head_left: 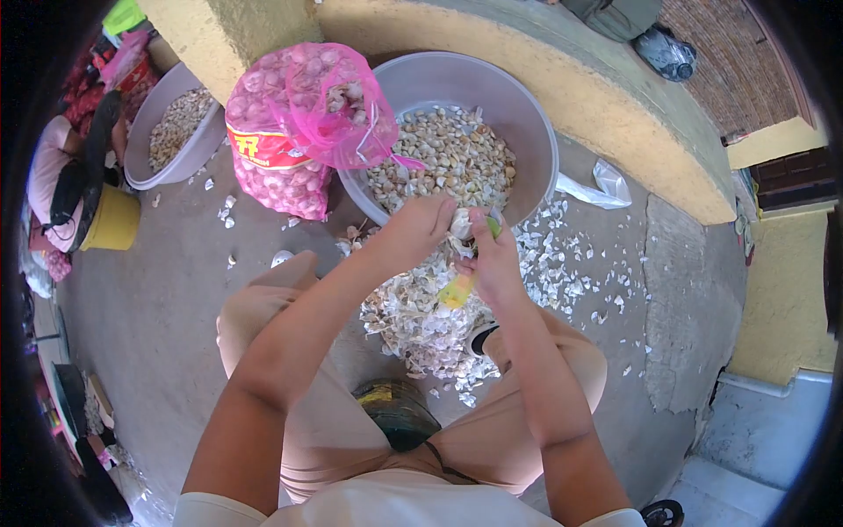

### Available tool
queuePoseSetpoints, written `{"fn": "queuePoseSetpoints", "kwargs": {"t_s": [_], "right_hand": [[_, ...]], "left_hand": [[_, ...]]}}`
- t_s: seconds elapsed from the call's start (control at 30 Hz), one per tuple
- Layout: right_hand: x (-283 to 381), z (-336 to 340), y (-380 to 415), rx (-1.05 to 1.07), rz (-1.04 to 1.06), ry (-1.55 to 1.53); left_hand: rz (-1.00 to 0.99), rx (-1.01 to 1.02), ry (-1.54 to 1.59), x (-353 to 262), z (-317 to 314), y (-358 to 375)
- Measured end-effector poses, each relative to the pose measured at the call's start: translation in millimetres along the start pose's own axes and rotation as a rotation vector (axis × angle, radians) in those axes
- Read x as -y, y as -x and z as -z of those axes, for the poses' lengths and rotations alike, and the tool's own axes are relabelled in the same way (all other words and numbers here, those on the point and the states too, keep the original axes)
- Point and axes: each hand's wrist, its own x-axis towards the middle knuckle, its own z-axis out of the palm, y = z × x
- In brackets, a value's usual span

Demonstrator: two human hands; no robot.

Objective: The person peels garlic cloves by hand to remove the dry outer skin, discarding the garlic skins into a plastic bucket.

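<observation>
A white garlic bulb (460, 225) is held between my two hands, above the near rim of a large grey basin (537, 105). My left hand (420, 230) has its fingers closed at the left side of the bulb. On the other side, my right hand (493, 259) is wrapped round a small yellow-and-green tool (455, 292), with its thumb against the bulb. The tool's working end is hidden. Loose garlic cloves (448, 154) lie in the basin. Under my hands, a heap of papery garlic skins (421, 321) covers the floor between my feet.
A pink mesh sack of garlic bulbs (294, 132) leans against the basin's left side. Left of it are another basin (189, 145), a yellow bucket (112, 218) and a seated person (66, 171). A low yellow wall (527, 75) curves behind. Skins are scattered rightward.
</observation>
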Motion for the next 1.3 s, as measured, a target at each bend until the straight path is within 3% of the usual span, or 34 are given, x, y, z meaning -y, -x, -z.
{"fn": "queuePoseSetpoints", "kwargs": {"t_s": [0.07,0.27,0.77,0.97,1.07,1.3], "right_hand": [[-0.9,0.7,-1.4,0.055,0.033,0.062],[-5.6,2.4,-5.3,0.124,0.008,-0.066],[-10.6,0.4,-5.1,0.105,0.106,0.008],[-8.5,0.3,-3.6,0.071,0.135,0.047],[-5.0,-1.3,-1.5,0.023,0.159,0.125],[-6.3,1.9,-4.7,-0.003,0.189,0.211]], "left_hand": [[0.049,0.007,0.154,-3.6,0.2,3.5],[-0.088,0.043,-0.154,-9.0,5.9,1.8],[-0.098,-0.034,-0.189,-4.8,-1.0,5.0],[-0.152,-0.071,-0.113,4.5,-7.1,3.4],[-0.011,-0.051,0.028,-8.9,-7.1,7.0],[-0.058,-0.064,0.067,7.0,-16.6,5.6]]}}
